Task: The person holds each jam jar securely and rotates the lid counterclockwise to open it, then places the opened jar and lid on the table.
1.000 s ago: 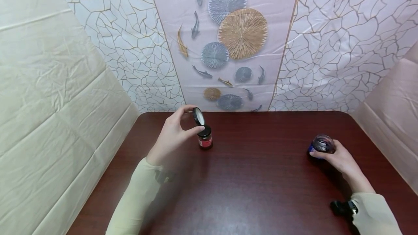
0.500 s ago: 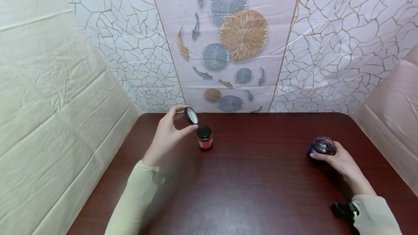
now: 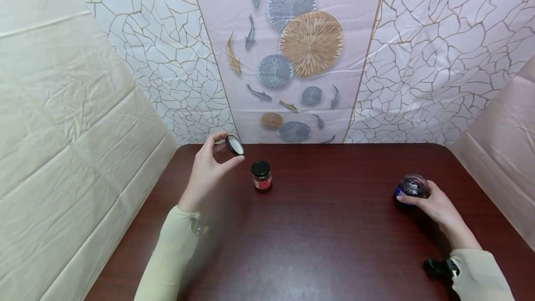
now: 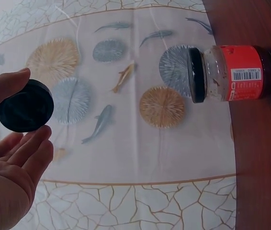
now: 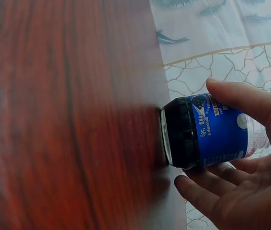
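Note:
My left hand [image 3: 209, 164] pinches a black jar lid [image 3: 235, 145] between thumb and fingers, raised above the table with its pale inner side facing right. In the left wrist view the lid [image 4: 25, 106] shows its dark outer face. Just right of that hand stands a closed jar with a red label [image 3: 262, 178], upright under its own black lid; its barcode side shows in the left wrist view. Far to the right, my right hand [image 3: 443, 208] grips an open jam jar with a blue label [image 3: 411, 186]. Dark contents fill that jar [image 5: 221, 129] at its base end.
Both jars are on a dark red-brown wooden table [image 3: 317, 236]. Behind it hangs a patterned cloth [image 3: 309, 106] with fish and round motifs. Cream fabric walls [image 3: 75, 152] close off the left and right sides.
My left hand has drawn the lid leftward, away from over the red-labelled jar, so a gap now shows between them. My right hand and the blue-labelled jar have stayed in place.

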Action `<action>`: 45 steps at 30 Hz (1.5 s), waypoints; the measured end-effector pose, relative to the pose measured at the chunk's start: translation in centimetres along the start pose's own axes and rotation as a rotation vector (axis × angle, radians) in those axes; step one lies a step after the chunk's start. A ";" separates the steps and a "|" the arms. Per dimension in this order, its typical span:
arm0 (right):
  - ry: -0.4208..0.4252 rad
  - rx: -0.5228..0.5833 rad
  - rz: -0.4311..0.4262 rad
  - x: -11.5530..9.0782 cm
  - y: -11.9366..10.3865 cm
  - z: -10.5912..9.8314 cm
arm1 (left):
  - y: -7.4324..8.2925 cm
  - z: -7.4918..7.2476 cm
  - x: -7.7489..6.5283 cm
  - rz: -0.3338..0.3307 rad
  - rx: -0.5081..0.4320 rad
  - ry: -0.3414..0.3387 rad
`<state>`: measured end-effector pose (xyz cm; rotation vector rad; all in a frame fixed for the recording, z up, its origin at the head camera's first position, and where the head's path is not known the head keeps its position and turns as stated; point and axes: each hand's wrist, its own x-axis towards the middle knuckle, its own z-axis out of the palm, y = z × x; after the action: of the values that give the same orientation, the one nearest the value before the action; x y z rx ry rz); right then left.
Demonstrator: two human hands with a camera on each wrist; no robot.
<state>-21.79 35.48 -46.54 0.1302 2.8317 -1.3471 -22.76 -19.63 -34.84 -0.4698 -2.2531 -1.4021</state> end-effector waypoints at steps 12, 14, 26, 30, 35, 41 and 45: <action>0.005 0.004 -0.006 0.0 -0.1 0.0 | -1.0 -0.5 0.2 0.032 -0.005 0.056; 0.010 0.006 -0.010 0.0 -0.1 0.1 | -1.0 -0.6 0.2 0.026 0.005 0.064; -0.005 0.006 -0.008 0.1 -0.3 -0.3 | -1.9 -1.5 0.1 -0.009 0.047 0.082; -0.010 0.001 -0.013 0.2 -0.4 -0.4 | -2.4 -1.8 -0.2 -0.014 0.066 0.107; -0.011 -0.004 -0.020 0.2 -0.4 -0.5 | -3.1 -2.1 -0.5 -0.018 0.094 0.133; -0.025 -0.010 -0.012 0.1 0.0 -0.4 | -3.8 -2.5 -0.7 -0.027 0.111 0.145; -0.027 -0.004 0.000 0.0 0.1 -0.4 | -4.3 -2.6 -0.6 -0.014 0.114 0.143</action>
<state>-21.76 35.83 -46.40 0.1108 2.8128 -1.3324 -23.87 -23.83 -37.38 -0.3072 -2.2093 -1.2636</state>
